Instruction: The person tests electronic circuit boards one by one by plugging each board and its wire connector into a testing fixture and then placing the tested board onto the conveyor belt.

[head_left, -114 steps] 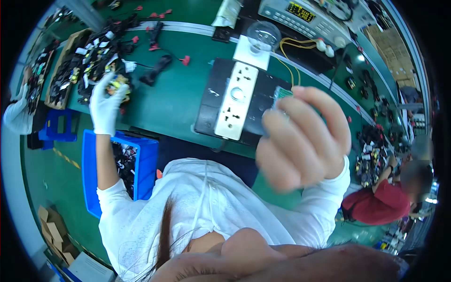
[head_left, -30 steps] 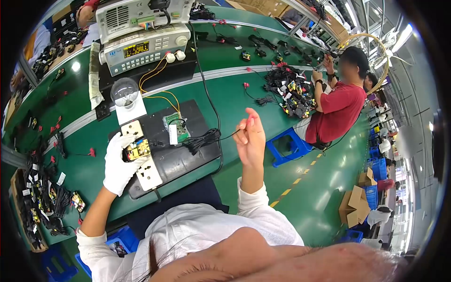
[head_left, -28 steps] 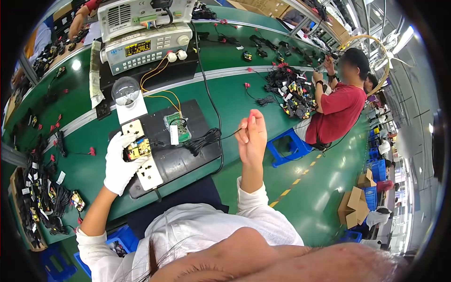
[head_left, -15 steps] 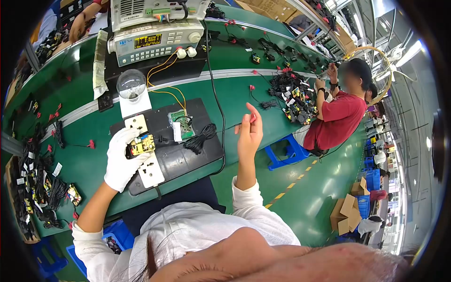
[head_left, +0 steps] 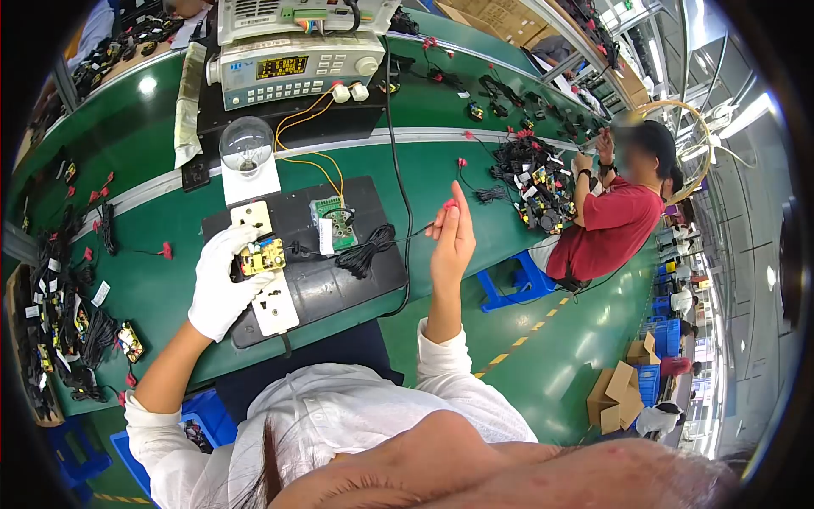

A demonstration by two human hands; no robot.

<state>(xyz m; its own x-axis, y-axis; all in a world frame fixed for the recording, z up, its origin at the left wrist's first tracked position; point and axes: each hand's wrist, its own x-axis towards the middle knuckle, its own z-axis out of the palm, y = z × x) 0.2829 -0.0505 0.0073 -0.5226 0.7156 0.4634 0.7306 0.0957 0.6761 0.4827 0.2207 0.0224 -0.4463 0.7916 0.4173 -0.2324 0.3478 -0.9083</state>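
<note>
My left hand point(head_left: 219, 287), in a white glove, is closed on a small yellow circuit board point(head_left: 264, 254) with a black edge, held over a white socket strip point(head_left: 275, 312). A black cable runs from this board to a tied cable bundle point(head_left: 366, 254) on the black pad point(head_left: 373, 293). My bare right hand point(head_left: 452, 246) is raised past the pad's right side. Its fingers pinch the cable's red-tipped end point(head_left: 449, 204). Between my hands, a green circuit board point(head_left: 341, 227) with a white label lies on the pad, with yellow wires attached.
A power supply point(head_left: 297, 72) with a lit display stands behind the pad, near a glass bulb point(head_left: 246, 146). Cabled boards pile up at left point(head_left: 76, 335) and right point(head_left: 534, 187). A co-worker in a red shirt point(head_left: 623, 216) sits at right. A black cord point(head_left: 398, 170) crosses the bench.
The whole view has shifted slightly. My right hand's fingers are drawn closer together around the red-tipped cable end. My left hand stays on the yellow board.
</note>
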